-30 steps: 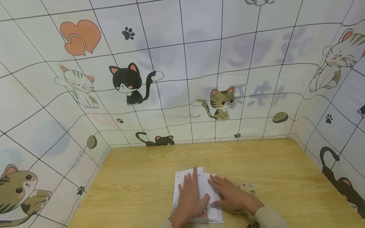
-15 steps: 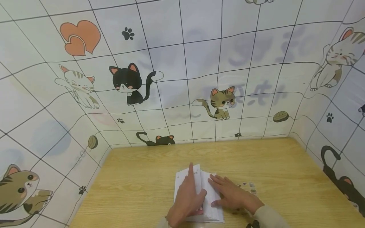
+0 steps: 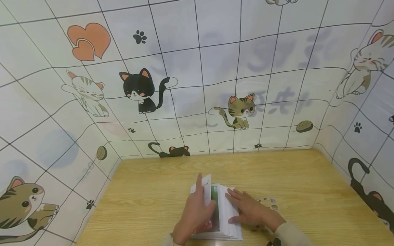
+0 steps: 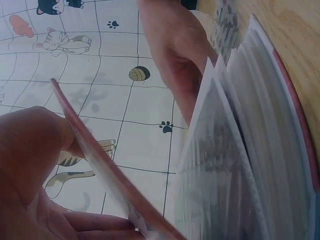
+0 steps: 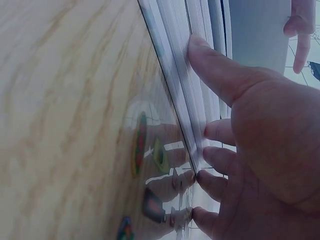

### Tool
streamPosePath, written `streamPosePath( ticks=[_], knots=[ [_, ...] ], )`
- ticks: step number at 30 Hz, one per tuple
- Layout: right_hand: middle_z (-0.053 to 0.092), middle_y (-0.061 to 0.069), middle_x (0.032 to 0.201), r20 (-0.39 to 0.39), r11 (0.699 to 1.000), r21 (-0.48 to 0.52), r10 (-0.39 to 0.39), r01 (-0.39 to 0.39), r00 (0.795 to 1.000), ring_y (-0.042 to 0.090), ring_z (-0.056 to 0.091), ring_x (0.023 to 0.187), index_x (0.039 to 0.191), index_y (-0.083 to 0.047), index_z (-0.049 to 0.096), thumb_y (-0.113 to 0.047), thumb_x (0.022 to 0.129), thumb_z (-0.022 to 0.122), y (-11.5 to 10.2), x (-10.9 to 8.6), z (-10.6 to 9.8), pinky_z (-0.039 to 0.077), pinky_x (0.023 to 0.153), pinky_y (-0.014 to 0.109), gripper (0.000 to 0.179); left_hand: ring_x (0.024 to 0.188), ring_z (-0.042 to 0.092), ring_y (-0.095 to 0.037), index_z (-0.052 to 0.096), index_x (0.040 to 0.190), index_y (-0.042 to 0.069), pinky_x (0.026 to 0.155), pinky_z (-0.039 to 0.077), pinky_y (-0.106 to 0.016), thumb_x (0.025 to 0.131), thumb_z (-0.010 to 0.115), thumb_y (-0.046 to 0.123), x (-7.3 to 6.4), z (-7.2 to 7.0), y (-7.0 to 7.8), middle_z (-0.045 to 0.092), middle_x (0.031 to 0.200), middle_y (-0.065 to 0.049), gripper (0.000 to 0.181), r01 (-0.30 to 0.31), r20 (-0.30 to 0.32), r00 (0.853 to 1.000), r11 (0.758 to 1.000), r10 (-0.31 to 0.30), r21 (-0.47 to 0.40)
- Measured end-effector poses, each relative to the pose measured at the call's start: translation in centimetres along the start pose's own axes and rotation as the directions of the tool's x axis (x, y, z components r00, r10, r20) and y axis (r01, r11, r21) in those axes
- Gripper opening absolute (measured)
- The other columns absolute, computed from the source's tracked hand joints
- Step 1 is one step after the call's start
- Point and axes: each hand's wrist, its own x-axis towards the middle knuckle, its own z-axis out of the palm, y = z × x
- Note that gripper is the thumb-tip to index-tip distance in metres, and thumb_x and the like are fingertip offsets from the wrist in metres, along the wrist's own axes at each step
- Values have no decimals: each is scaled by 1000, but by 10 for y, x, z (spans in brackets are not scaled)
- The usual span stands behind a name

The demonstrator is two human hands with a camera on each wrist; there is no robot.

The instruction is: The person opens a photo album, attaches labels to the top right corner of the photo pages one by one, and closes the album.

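Observation:
A thick white-paged book (image 3: pixel 227 218) lies partly open on the wooden table, its pages fanned. My left hand (image 3: pixel 197 210) holds a raised leaf (image 4: pixel 117 172) at the book's left side, thumb on the inner face and fingers behind. Reddish colour shows along that leaf's edge, and a green and dark picture (image 3: pixel 214 205) appears in the gap beside it. My right hand (image 3: pixel 250 207) rests on the right-hand pages with its fingers fairly straight. In the right wrist view, its thumb and fingertips touch the page edges (image 5: pixel 175 55).
A clear sheet with small food-like stickers (image 5: pixel 160 155) lies on the table (image 3: pixel 147 198) beside the book, partly under my right hand. Behind the table stands a white wall covering (image 3: pixel 184 112) with cat drawings. A dark object (image 3: pixel 274 242) sits by the right sleeve.
My left hand has moved left and raised the leaf from nearly flat to steeply tilted, widening the gap that shows the green picture. The right hand has stayed in place.

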Motion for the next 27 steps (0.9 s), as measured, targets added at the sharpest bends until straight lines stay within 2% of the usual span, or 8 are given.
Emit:
streamPosePath(
  ticks=[5, 7, 12, 14, 16, 18, 21, 27],
  knots=[
    [19, 7, 155, 0, 1000, -3, 13, -13, 1000, 31, 19, 141, 148, -12, 26, -62, 82, 54, 0, 0, 0, 14, 111, 54, 87, 47, 56, -15, -7, 147, 40, 36, 45, -30, 76, 58, 16, 0, -7, 0, 50, 134, -15, 99, -6, -18, 1000, 1000, 6, -18],
    [19, 8, 155, -7, 1000, -14, 5, -6, 1000, 32, 19, 141, 148, -12, 26, -62, 82, 54, 1, 0, 1, 14, 111, 54, 87, 57, 58, -13, -4, 149, 36, 42, 46, -28, 76, 59, 16, 0, -10, 0, 51, 134, -16, 98, -22, -45, 999, 1000, 22, 3],
    [21, 9, 154, -25, 1000, -25, -18, 17, 1000, 33, 19, 140, 147, -11, 27, -62, 82, 53, 2, -1, 2, 16, 110, 54, 87, 46, 55, -13, -1, 148, 37, 45, 46, -28, 78, 59, 16, 0, -20, -2, 51, 134, -18, 95, -25, -66, 998, 1000, 24, -18],
    [21, 9, 154, -28, 999, -25, -22, 21, 999, 33, 19, 140, 147, -10, 27, -63, 82, 53, 2, -1, 1, 16, 110, 54, 88, 41, 53, -13, -2, 148, 38, 45, 47, -29, 80, 57, 15, 0, -26, -5, 51, 134, -18, 93, -45, -53, 998, 997, 42, -61],
    [21, 10, 154, -30, 999, -26, -24, 23, 999, 33, 19, 141, 147, -9, 27, -63, 82, 53, 1, -1, 1, 16, 110, 54, 88, 57, 64, -15, -2, 148, 37, 56, 51, -30, 82, 57, 16, -1, -32, -10, 52, 133, -19, 92, -73, -42, 997, 992, 69, -102],
    [22, 10, 154, -34, 999, -30, -29, 28, 999, 33, 19, 140, 147, -8, 27, -62, 83, 53, 1, -2, 1, 16, 110, 53, 88, 79, 68, -18, -1, 149, 34, 68, 53, -29, 84, 58, 17, -1, -38, -14, 52, 131, -21, 89, -101, -38, 995, 983, 96, -151],
    [22, 11, 154, -38, 999, -37, -29, 27, 999, 33, 19, 140, 147, -8, 27, -62, 83, 53, 1, -2, 2, 16, 111, 53, 88, 103, 63, -25, 2, 149, 32, 76, 53, -31, 87, 58, 17, -1, -45, -20, 54, 129, -21, 86, -118, -55, 992, 975, 110, -188],
    [23, 10, 153, -51, 998, -48, -29, 26, 998, 34, 19, 140, 147, -10, 27, -63, 83, 52, 1, -3, 3, 15, 111, 53, 87, 107, 61, -24, 7, 149, 30, 75, 51, -31, 89, 56, 14, -3, -56, -28, 61, 120, -16, 80, -160, -119, 983, 974, 142, -157]
  ],
)
